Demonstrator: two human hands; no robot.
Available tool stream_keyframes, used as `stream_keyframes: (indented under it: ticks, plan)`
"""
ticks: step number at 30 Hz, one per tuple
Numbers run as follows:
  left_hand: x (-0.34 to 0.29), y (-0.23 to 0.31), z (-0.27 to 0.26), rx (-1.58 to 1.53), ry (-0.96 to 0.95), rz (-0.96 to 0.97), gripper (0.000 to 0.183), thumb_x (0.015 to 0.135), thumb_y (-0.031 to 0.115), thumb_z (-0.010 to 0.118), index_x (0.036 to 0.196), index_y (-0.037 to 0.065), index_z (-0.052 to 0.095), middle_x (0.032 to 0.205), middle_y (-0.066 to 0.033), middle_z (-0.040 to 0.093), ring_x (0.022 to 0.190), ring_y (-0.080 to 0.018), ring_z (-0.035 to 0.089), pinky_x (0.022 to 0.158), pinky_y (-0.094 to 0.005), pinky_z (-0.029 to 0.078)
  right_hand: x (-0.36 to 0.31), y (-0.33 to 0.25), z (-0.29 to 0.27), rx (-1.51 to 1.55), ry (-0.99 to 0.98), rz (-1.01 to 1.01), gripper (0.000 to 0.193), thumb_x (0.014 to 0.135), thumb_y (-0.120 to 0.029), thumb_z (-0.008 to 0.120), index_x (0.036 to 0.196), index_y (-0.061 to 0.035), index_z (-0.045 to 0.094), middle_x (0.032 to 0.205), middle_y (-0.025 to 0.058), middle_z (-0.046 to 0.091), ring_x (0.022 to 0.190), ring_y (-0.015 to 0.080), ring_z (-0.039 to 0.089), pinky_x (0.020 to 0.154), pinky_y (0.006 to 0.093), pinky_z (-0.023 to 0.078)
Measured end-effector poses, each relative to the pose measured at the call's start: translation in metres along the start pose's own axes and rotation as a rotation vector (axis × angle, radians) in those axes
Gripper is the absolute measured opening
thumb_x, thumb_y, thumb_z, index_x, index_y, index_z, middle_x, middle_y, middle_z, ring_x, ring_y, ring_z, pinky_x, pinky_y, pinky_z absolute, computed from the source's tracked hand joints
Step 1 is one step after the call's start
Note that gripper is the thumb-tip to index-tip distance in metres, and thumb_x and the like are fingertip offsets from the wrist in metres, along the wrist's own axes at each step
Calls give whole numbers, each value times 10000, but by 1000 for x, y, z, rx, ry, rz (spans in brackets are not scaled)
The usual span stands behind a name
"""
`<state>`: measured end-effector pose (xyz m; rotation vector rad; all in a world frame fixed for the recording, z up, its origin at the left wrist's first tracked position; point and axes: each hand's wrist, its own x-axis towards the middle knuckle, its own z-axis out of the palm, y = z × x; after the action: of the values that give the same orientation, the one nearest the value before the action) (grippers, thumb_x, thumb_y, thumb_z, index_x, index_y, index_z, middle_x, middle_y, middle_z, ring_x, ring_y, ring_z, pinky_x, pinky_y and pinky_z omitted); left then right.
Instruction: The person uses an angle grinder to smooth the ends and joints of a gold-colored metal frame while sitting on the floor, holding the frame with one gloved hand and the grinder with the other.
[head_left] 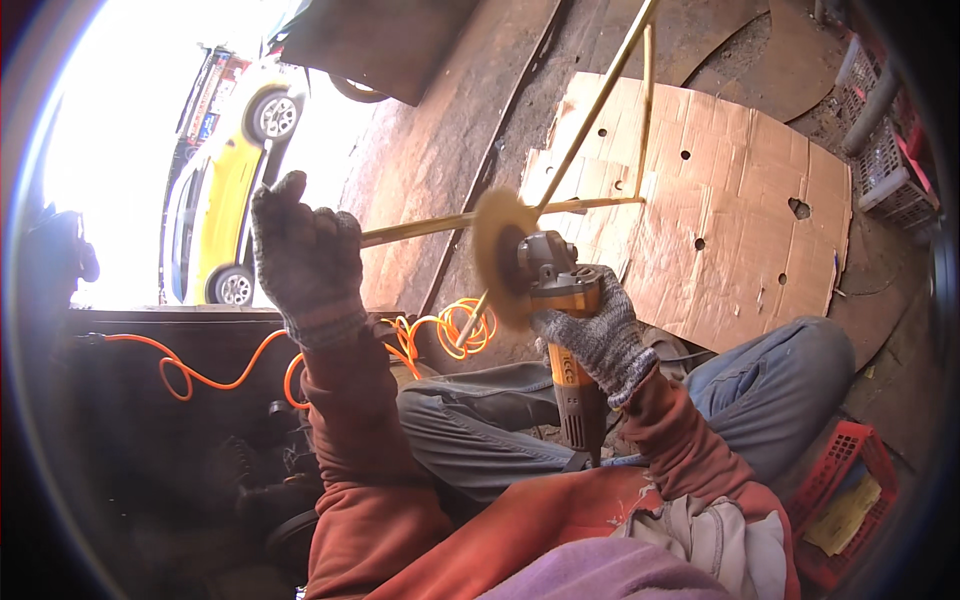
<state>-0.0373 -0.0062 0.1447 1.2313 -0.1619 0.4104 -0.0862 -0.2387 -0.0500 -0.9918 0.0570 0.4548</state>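
Note:
My right hand (600, 325), in a grey knit glove, is wrapped round an orange and grey angle grinder (568, 290). A round tan disc (497, 250) on the grinder faces left, its edge looking blurred. In front of me is a frame of thin yellowish metal bars (590, 135) that meet at angles. One of its bars (420, 229) runs leftward behind the disc to my gloved left hand (312, 255), which is closed round its end. The disc overlaps the place where the bars cross, so I cannot tell whether it touches them.
A flattened cardboard sheet (715, 205) with holes lies beyond my crossed legs (770, 390). An orange hose (400, 340) coils at the left. A red plastic crate (850, 490) stands at lower right, more crates (895, 190) at far right. A yellow car (222, 215) is outside.

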Motion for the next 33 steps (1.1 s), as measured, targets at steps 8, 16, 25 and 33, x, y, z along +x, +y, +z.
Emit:
stream_keyframes:
  ticks: [8,16,25,33]
  plan:
    - [-8,-1,-9,100,215,21,409,1057,310,415,1182,-52,559,589,28,473,454,-108,477,457,-297,409,-9,-9,19,-34,-16,91,553,719,-85,850,1149,-47,504,1053,90,658,901,170,666,777,332,580]
    - [-9,-2,-8,94,215,52,383,1061,304,410,1162,-28,572,569,40,437,420,-105,448,418,-287,386,-17,-12,26,-86,-89,7,616,722,-120,861,1199,-56,476,1108,92,636,958,158,643,815,325,560]
    - [-5,-4,-8,476,-170,153,366,1068,280,370,1186,0,574,635,11,476,498,-112,431,557,-322,432,-23,-16,13,-57,-11,-9,611,700,-93,875,1173,-66,489,1080,87,647,930,162,656,785,318,580]
    - [3,-8,12,19,-6,-4,381,1056,320,407,1163,1,586,566,16,481,441,-132,432,498,-312,422,-34,-29,37,-9,-53,-18,641,694,-102,884,1195,-64,486,1082,85,645,938,158,650,790,318,575]
